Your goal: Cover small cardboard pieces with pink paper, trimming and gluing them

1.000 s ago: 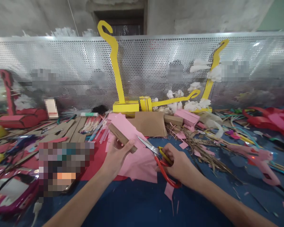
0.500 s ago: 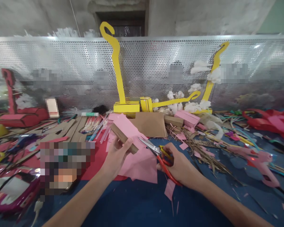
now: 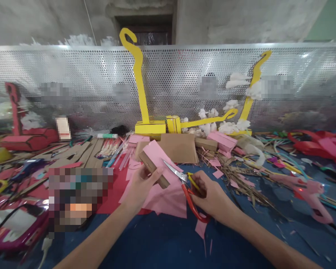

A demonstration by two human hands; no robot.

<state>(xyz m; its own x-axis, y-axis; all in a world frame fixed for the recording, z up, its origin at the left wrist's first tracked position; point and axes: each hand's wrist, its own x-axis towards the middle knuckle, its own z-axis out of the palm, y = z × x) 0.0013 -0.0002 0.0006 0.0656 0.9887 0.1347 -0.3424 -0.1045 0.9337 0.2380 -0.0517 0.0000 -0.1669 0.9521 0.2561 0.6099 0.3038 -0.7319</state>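
Observation:
A small cardboard box (image 3: 149,164), its upper face covered in pink paper (image 3: 156,155), is tilted in the grip of my left hand (image 3: 144,183). My thumb presses on its near side. My right hand (image 3: 210,192) holds scissors (image 3: 189,192) with one red and one yellow handle. Their blades point up and left and lie at the edge of the pink paper; whether they touch it I cannot tell. Below both hands, a larger pink sheet (image 3: 168,201) rests over a red sheet (image 3: 109,201). A pink scrap (image 3: 201,228) lies under the scissors' handles.
Yellow hook-topped cardboard pieces (image 3: 141,89) stand against a perforated metal panel (image 3: 170,82). A pink glue gun (image 3: 302,186) and dry twigs (image 3: 238,179) lie at the right. Cardboard strips (image 3: 84,149) are at the left. A red cardboard piece (image 3: 28,138) stands far left.
The box in my left hand has moved right and slightly down. The scissors' handles have spread apart, and the blades now lie nearer the pink paper's edge.

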